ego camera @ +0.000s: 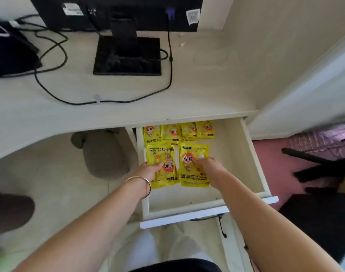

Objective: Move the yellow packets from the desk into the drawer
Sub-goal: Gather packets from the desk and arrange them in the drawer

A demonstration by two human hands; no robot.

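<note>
Reaching into the open drawer [254,154], both hands rest on yellow packets on its floor. The left hand [151,170], bracelet [137,178] at the wrist, lays its fingers [160,166] over the 9 o'clock edge of the left packet stack [160,154]; whether they grasp it cannot be told. The right hand [206,167] sets loosely bent fingers [201,160] on top of the right packet [193,178], touching it without clenching. A rear row of packets [177,132] lies at the drawer's 12 o'clock end, partly under the table [207,85] edge. The monitor stand [126,57] sits on the table at 11 o'clock from the drawer.
</note>
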